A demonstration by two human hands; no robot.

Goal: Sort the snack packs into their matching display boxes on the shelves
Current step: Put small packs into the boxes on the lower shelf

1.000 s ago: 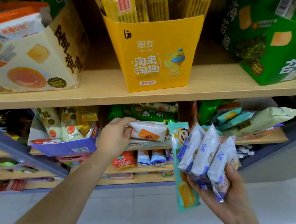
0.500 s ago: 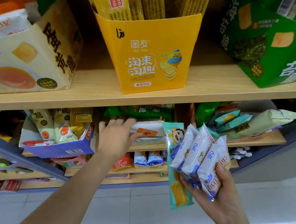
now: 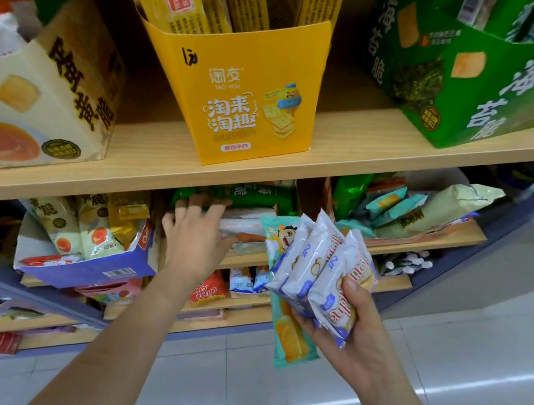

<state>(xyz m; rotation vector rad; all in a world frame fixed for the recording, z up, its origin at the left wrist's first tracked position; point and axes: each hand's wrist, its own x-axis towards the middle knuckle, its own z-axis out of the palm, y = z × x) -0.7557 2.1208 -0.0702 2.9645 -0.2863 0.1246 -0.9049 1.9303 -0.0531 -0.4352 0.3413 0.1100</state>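
The left hand [image 3: 196, 247] is shown with fingers spread and nothing held, its fingertips at a green seaweed pack [image 3: 249, 194] lying just under the upper shelf [image 3: 352, 152]. Three white-and-blue snack packs [image 3: 314, 268] and a long teal pack [image 3: 290, 341] are gripped, fanned upright, in the right hand [image 3: 358, 327]. A yellow display box [image 3: 239, 101] and a green display box [image 3: 482, 96] are seen standing on the upper shelf.

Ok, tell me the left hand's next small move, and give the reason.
Probably curl the left hand around the green seaweed pack under the upper shelf board. The hand is open with its fingertips at that pack's edge, the pack's print looks like the green display box above, and the right hand is full of white-and-blue packs.
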